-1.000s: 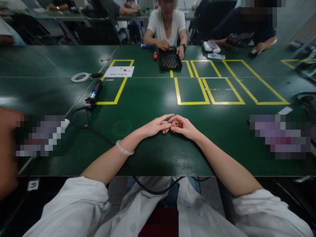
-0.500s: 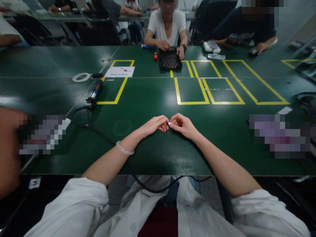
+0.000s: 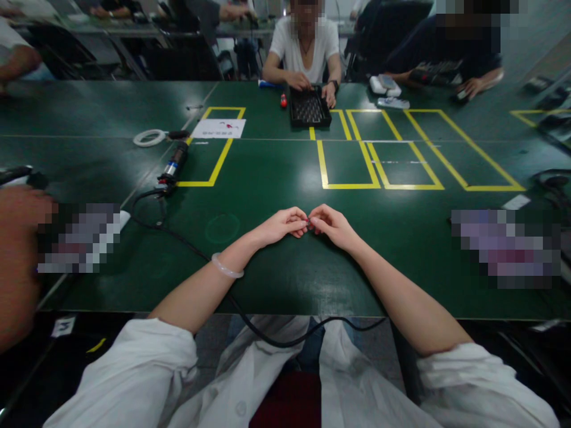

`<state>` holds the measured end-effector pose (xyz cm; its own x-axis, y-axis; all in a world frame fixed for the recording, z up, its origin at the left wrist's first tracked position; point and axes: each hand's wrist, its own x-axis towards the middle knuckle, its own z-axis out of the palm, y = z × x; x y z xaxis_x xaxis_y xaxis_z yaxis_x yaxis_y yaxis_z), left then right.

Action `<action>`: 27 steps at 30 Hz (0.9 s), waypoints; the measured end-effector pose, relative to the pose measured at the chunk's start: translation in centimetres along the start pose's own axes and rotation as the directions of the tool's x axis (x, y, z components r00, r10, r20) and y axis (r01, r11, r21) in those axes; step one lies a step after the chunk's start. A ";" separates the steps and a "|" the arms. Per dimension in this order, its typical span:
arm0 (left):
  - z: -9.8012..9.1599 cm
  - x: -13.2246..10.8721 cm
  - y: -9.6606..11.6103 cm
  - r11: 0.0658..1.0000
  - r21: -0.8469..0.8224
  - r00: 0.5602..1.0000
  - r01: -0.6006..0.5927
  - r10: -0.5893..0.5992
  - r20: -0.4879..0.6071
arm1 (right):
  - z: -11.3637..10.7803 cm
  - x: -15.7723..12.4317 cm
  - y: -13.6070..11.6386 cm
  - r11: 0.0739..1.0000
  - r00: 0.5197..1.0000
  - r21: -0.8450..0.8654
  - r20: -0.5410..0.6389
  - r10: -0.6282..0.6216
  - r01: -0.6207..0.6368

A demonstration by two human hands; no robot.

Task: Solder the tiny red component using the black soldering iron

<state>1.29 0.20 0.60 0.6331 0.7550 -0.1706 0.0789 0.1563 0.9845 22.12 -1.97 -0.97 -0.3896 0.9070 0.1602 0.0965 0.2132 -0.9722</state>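
Over the near middle of the green table, my left hand and my right hand meet fingertip to fingertip. Between them is a tiny dark part with a bit of red, mostly covered by the fingers; its kind is too small to make out. Both hands are closed in a pinch on it. A pale bangle circles my left wrist.
At left lie an electric screwdriver with a black cable, a coiled white cord and a printed sheet. Opposite, a person handles a black tray beside a small red object. Another person's arm reaches in at left.
My fingers have shifted on the small part: its white or silvery face showed before, and now a dark and red bit shows. The neighbour's hand at far left has come further into view.
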 end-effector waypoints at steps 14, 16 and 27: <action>-0.1 -0.1 0.0 1.000 -0.012 1.000 -0.010 0.010 -0.023 | -0.2 -0.1 -0.2 0.988 0.998 -0.140 -0.017 -0.063 0.060; -0.1 -0.1 -0.1 1.000 -0.002 0.999 -0.024 0.024 -0.022 | -0.1 0.0 -0.1 0.988 0.998 -0.143 -0.022 -0.064 0.060; -0.1 -0.2 -0.1 0.999 0.000 0.999 -0.034 0.033 -0.040 | -0.1 0.0 -0.1 0.986 0.998 -0.158 -0.029 -0.064 0.058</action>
<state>1.09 0.09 0.50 0.6037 0.7850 -0.1390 0.0575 0.1311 0.9897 22.25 -1.93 -0.89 -0.3686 0.9016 0.2265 0.2170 0.3203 -0.9221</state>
